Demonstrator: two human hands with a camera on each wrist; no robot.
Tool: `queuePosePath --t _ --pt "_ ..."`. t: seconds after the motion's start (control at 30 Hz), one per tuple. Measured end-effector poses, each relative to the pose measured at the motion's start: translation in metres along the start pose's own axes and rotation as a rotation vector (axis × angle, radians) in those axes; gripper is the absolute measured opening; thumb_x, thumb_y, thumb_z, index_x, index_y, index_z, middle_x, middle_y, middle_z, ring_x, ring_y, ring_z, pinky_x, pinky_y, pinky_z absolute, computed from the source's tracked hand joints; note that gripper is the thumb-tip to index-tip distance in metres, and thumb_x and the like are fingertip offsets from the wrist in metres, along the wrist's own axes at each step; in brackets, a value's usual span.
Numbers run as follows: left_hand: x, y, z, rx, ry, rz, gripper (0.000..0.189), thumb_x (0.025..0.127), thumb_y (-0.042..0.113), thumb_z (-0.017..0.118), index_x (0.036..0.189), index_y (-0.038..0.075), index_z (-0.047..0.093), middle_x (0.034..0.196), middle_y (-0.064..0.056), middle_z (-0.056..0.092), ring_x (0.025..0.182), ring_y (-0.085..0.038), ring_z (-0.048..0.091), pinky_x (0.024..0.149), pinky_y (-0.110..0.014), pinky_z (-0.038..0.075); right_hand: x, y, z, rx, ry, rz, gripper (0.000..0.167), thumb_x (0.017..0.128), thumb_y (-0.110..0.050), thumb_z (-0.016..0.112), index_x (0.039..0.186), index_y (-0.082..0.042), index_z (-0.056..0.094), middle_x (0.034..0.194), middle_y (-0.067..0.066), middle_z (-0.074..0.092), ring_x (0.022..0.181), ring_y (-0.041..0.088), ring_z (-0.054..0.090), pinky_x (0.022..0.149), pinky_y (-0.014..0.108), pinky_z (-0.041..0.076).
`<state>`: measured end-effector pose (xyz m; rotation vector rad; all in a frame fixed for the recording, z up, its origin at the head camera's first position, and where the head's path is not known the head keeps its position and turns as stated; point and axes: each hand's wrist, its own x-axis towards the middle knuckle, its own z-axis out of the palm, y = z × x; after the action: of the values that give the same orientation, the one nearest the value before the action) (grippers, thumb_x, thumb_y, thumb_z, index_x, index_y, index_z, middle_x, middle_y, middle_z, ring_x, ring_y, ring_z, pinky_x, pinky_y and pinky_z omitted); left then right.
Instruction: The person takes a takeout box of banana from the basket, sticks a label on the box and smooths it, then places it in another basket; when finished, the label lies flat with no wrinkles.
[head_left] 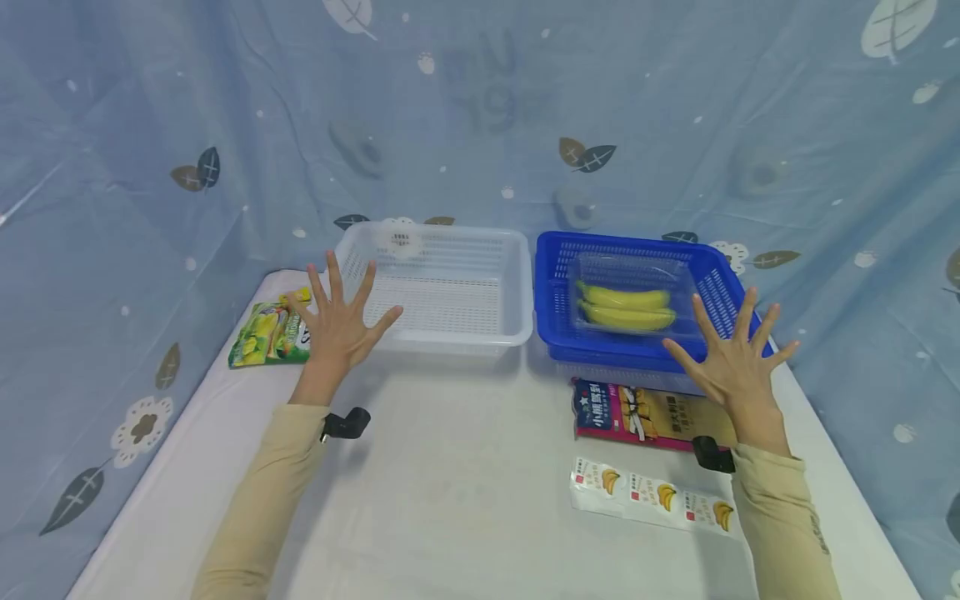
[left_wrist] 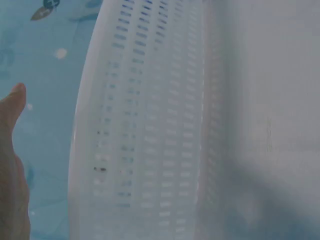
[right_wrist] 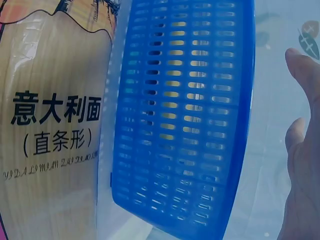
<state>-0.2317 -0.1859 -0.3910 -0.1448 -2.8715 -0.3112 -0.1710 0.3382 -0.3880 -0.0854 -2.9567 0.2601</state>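
Note:
My left hand (head_left: pixel 339 327) is spread wide with nothing in it, over the left end of the white basket (head_left: pixel 517 292) and the right edge of a green snack bag (head_left: pixel 262 337). In the left wrist view the perforated wall of that basket (left_wrist: pixel 155 125) fills the middle, the hand at the left edge. My right hand (head_left: pixel 735 362), also spread and holding nothing, overlaps the front right corner of the blue basket (head_left: pixel 551 321). Inside it lies a clear tray (head_left: pixel 682 287) with two yellow bananas (head_left: pixel 626 308). A pasta packet (head_left: pixel 637 412) lies just in front.
Nearest me on the right lies a white strip of cartons (head_left: pixel 652 496) with banana pictures. The two baskets stand side by side at the back of the white table (head_left: pixel 450 500). A blue patterned cloth (head_left: pixel 480 125) rises behind and on both sides.

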Motion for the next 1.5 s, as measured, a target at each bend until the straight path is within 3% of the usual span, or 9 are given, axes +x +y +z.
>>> queuePosePath --t 0.37,0.7,1.07,1.3,1.4,1.5 --pt "0.009 0.041 0.012 -0.085 0.012 0.079 0.084 0.087 0.078 0.030 0.153 0.039 -0.003 0.156 -0.012 -0.026 0.138 -0.039 -0.027 0.098 -0.076 -0.011 -0.005 0.010 -0.005 -0.008 0.006 0.009 0.086 0.087 -0.076 0.031 0.153 -0.034 -0.005 0.148 0.013 -0.040 0.130 0.044 -0.037 0.086 0.083 -0.014" --pt "0.022 0.086 0.022 -0.209 -0.129 0.108 0.083 0.091 0.068 0.039 0.152 0.037 -0.007 0.154 -0.010 -0.030 0.139 -0.040 -0.024 0.102 -0.073 -0.009 0.001 0.026 -0.010 0.016 -0.027 0.017 0.084 0.089 -0.074 0.029 0.153 -0.031 -0.006 0.147 0.015 -0.041 0.130 0.045 -0.037 0.088 0.082 -0.014" --pt "0.030 0.114 0.028 -0.267 -0.149 0.163 0.086 0.090 0.067 0.043 0.152 0.036 -0.008 0.157 -0.011 -0.023 0.140 -0.041 -0.022 0.104 -0.073 -0.006 0.007 0.051 -0.011 0.100 0.005 -0.040 0.080 0.093 -0.063 0.038 0.154 -0.027 0.000 0.149 0.017 -0.036 0.130 0.045 -0.036 0.087 0.082 -0.014" --pt "0.038 0.136 0.030 -0.329 -0.198 0.193 0.090 0.089 0.067 0.047 0.151 0.038 -0.012 0.159 -0.012 -0.016 0.142 -0.042 -0.013 0.108 -0.067 -0.002 0.010 0.065 -0.014 0.257 -0.039 -0.058 0.074 0.098 -0.051 0.041 0.154 -0.018 0.007 0.150 0.014 -0.035 0.129 0.044 -0.038 0.089 0.081 -0.015" --pt "0.042 0.146 0.030 -0.406 -0.224 0.204 0.090 0.089 0.064 0.049 0.151 0.038 -0.011 0.160 -0.012 -0.010 0.143 -0.043 -0.006 0.110 -0.065 0.003 0.011 0.070 -0.015 0.416 -0.104 -0.042 0.069 0.101 -0.046 0.038 0.154 -0.016 0.006 0.152 0.013 -0.030 0.131 0.042 -0.036 0.089 0.080 -0.015" --pt "0.045 0.155 0.029 -0.537 -0.250 0.205 0.090 0.090 0.059 0.053 0.152 0.037 -0.007 0.161 -0.009 -0.001 0.144 -0.040 0.005 0.111 -0.062 0.012 0.011 0.077 -0.017 0.663 -0.190 -0.010 0.064 0.103 -0.042 0.035 0.153 -0.013 0.007 0.155 0.012 -0.023 0.135 0.036 -0.032 0.092 0.076 -0.018"
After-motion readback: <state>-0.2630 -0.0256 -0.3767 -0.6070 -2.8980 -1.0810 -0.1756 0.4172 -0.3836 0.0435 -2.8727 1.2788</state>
